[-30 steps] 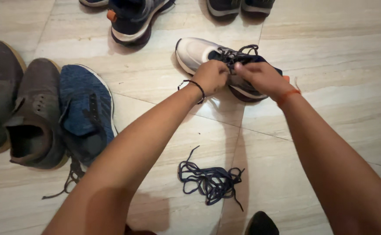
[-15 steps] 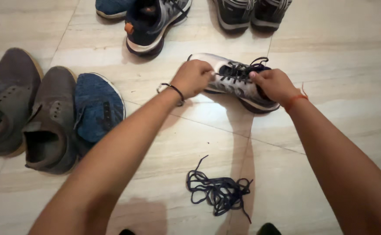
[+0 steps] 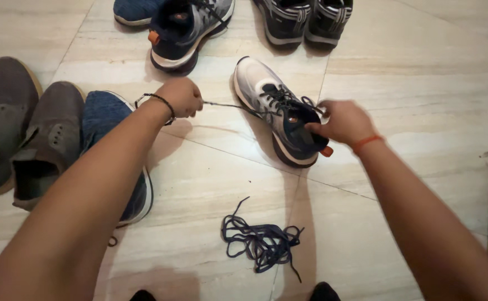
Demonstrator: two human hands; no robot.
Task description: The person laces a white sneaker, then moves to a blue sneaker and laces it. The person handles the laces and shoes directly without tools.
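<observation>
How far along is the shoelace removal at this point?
Done: one loose dark lace lies on the tiled floor. In hand: left hand pulls a lace taut from the grey-and-navy sneaker, right hand steadying its heel. Left: lace remains threaded through its eyelets.

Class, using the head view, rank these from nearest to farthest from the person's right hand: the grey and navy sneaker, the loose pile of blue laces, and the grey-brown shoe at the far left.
Measured from the right hand:
1. Grey and navy sneaker: touching the hand, just to its left.
2. Loose pile of blue laces: lower centre on the floor, apart from the hand.
3. Grey-brown shoe: far left edge, beyond the left arm.
</observation>
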